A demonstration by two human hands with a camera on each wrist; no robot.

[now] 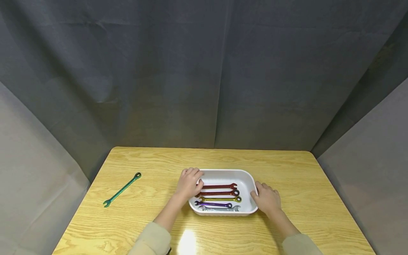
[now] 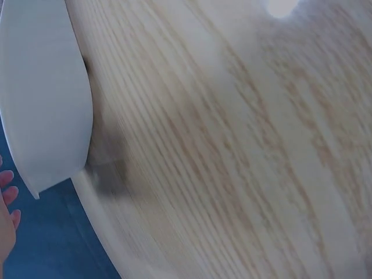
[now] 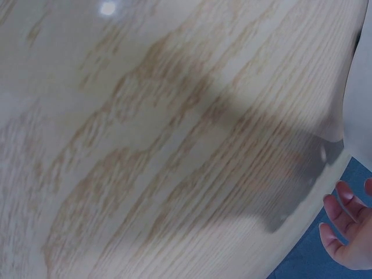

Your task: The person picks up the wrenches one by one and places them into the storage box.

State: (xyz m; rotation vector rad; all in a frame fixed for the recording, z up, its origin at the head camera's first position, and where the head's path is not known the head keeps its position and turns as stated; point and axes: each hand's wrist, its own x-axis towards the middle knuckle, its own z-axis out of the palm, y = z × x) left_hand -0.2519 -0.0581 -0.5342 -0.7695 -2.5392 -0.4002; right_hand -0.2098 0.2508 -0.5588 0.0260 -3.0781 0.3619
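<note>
A white plastic tray (image 1: 223,213) with rounded corners sits between both hands on the table. My left hand (image 1: 188,182) grips its left rim near the far corner. At the right rim, my right hand (image 1: 267,199) holds on, thumb over the edge and fingers outside. Inside lie several wrenches side by side: two red ones, including a ratcheting wrench (image 1: 218,193), a yellow wrench (image 1: 220,199), a purple wrench (image 1: 213,204) and a silver wrench (image 1: 220,209) along the near wall. Both wrist views catch fingertips beside the tray's outer wall (image 2: 46,93).
A green wrench (image 1: 122,189) lies diagonally on the left part of the wooden table (image 1: 287,177). Grey curtains (image 1: 172,88) hang behind the table's far edge, and pale panels stand at both sides.
</note>
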